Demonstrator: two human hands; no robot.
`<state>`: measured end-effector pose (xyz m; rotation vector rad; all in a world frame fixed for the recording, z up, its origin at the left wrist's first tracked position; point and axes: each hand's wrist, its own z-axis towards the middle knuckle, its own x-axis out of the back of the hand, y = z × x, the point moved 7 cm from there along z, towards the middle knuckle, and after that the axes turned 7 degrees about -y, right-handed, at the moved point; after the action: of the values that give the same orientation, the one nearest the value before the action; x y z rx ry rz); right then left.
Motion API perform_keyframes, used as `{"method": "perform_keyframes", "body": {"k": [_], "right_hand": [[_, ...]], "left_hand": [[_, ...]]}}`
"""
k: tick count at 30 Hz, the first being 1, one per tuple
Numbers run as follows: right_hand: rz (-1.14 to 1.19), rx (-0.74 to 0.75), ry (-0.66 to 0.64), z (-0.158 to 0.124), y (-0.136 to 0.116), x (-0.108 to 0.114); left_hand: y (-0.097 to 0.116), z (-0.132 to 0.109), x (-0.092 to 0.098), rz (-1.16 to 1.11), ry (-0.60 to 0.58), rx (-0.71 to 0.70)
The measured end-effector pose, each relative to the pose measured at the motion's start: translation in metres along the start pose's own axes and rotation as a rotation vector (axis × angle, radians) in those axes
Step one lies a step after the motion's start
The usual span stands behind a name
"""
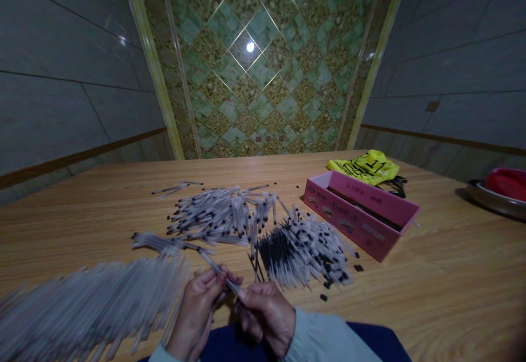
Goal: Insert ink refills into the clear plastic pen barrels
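Observation:
My left hand [196,310] pinches a thin translucent plastic tube [210,262] with a dark tip, held slanting above the table's near edge. The fingers of my right hand [269,312] close on the tube's lower end; they hide what is there. Just beyond my hands lies a pile of dark-tipped translucent tubes [209,217]. To its right is a heap of slim black-and-white pieces [312,250], with small black caps [324,297] scattered about. A wide layer of clear tubes [94,307] covers the near left of the table.
An open pink box [349,222] stands right of the heap. Behind it lies a yellow bag [367,166] with black print. At the far right is a metal basin [497,200] with a red item [507,187] in it. A tiled wall [255,93] rises behind the wooden table [444,285].

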<state>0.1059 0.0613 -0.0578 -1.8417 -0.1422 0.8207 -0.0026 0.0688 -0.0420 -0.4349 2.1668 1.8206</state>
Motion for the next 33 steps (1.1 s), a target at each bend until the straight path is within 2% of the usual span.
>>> {"method": "perform_keyframes", "body": {"k": [3,4,7,8,10,12,14,17,19,22,25,27,29,30,31,33], "right_hand": [[-0.310,0.117,0.140,-0.009,-0.012,0.008],[-0.459,0.189,0.218,-0.014,-0.021,0.013],[-0.897,0.427,0.425,-0.033,-0.060,0.027],[-1.013,0.484,0.466,-0.038,-0.074,0.031],[-1.214,0.575,0.594,-0.047,-0.107,0.046],[-1.407,0.605,0.785,-0.054,-0.138,0.065],[-1.569,0.502,0.937,-0.056,-0.159,0.088],[-1.693,0.269,1.034,-0.054,-0.166,0.122],[-1.720,0.188,1.041,-0.052,-0.162,0.137],[-1.724,0.168,1.038,-0.053,-0.157,0.144],[-1.691,0.225,1.047,-0.057,-0.159,0.137],[-1.611,0.351,1.028,-0.059,-0.162,0.121],[-1.449,0.510,0.909,-0.057,-0.158,0.099],[-1.342,0.570,0.801,-0.053,-0.152,0.086],[-1.227,0.593,0.667,-0.046,-0.143,0.073],[-1.047,0.515,0.392,-0.028,-0.119,0.048]], "left_hand": [[0.009,0.004,0.024,-0.022,0.085,-0.016],[0.015,0.004,0.039,-0.056,0.179,-0.056],[0.029,0.007,0.071,-0.109,0.330,-0.130],[0.029,0.008,0.072,-0.108,0.323,-0.116],[0.025,0.010,0.062,-0.058,0.258,-0.061],[0.020,0.009,0.043,0.005,0.175,-0.023],[0.013,0.006,0.025,0.050,0.108,0.020],[0.009,0.004,0.012,0.118,0.028,0.033],[0.011,0.006,0.011,0.187,-0.012,-0.011],[0.015,0.010,0.015,0.351,-0.046,-0.099],[0.026,0.009,0.021,0.610,0.004,-0.225],[0.041,0.003,0.019,0.867,0.048,-0.379],[0.055,-0.006,0.010,1.164,0.056,-0.555],[0.059,-0.011,0.004,1.300,0.047,-0.631],[0.062,-0.015,-0.001,1.417,0.036,-0.689],[0.063,-0.021,-0.008,1.581,0.023,-0.766]]}}
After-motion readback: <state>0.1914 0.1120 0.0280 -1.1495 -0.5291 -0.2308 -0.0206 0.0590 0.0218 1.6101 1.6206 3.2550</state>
